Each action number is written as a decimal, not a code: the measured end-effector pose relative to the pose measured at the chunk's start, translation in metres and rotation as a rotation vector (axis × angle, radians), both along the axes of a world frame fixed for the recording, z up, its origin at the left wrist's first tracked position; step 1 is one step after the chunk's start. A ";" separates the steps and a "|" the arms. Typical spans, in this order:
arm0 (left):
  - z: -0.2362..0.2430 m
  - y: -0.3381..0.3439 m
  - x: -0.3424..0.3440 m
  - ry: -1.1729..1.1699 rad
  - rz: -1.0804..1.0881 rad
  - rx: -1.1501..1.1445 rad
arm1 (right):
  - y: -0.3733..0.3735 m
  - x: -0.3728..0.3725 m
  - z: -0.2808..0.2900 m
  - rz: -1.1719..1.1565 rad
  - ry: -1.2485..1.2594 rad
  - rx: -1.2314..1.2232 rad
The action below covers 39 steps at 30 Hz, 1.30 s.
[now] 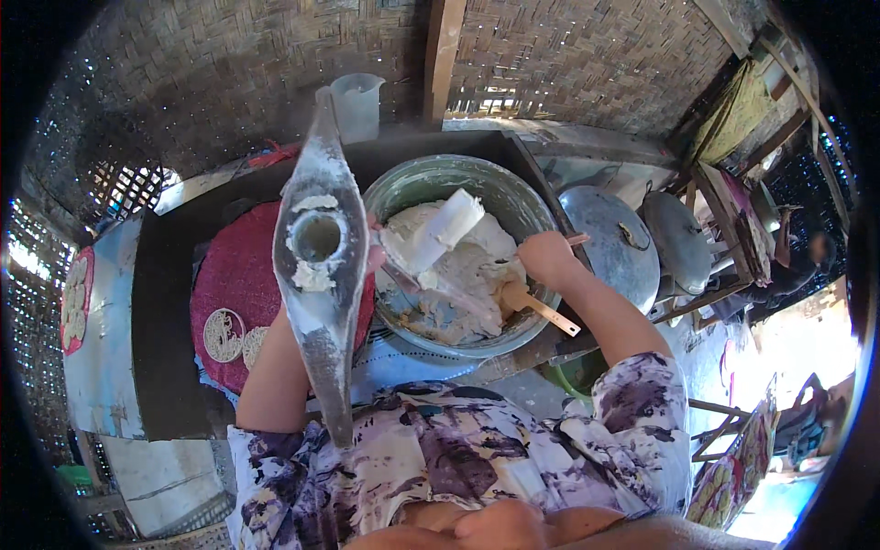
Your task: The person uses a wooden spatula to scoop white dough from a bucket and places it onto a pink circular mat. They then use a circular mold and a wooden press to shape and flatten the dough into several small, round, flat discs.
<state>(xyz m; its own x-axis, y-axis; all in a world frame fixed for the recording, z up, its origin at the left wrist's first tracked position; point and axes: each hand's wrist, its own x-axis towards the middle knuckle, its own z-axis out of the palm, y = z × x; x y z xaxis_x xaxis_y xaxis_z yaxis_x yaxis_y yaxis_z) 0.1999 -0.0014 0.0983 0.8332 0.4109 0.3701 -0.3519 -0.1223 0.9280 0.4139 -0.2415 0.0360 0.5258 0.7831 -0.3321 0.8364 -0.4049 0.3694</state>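
My left hand (374,252) is closed, mostly hidden behind a long, flour-dusted wooden press piece (316,197) with a round hole at its middle. It appears to grip this piece, which stands close to my chest. Beside those fingers a white, dough-coated cylinder (447,229) tilts over a large metal basin (403,176) of pale, sticky dough (458,302). At the basin's right rim my right hand (552,261) is closed round a pinkish, stick-like handle (577,239), its far end unclear. Below it a wooden spatula (541,308) leans on the rim, its blade in the dough.
Discs of thin white strands (223,335) lie on a round red cloth (240,266) at the left. A translucent pitcher (359,108) stands behind the basin. Lidded metal pots (610,243) are to the right, and a green bowl (579,374) sits lower down. A woven wall (568,73) closes the back.
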 end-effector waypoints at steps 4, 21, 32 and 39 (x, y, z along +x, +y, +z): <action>-0.011 0.011 -0.004 0.162 -0.117 -0.093 | 0.000 0.011 -0.038 -0.030 0.073 -0.021; -0.037 0.021 -0.001 0.154 -0.260 -0.498 | -0.002 -0.020 -0.048 -0.054 0.355 -0.066; -0.031 0.028 -0.001 0.150 -0.222 -0.400 | -0.028 0.003 0.031 -0.344 0.790 -0.035; -0.035 0.017 0.040 0.119 -0.190 0.257 | -0.076 0.019 0.106 -0.220 1.103 0.603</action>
<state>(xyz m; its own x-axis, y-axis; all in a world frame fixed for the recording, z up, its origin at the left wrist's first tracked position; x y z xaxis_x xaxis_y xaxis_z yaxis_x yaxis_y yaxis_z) 0.2399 0.0152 0.0630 0.9296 0.1495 0.3370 -0.2820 -0.3003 0.9112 0.4328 -0.3172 0.1423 0.3368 0.8933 -0.2975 0.4752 -0.4341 -0.7654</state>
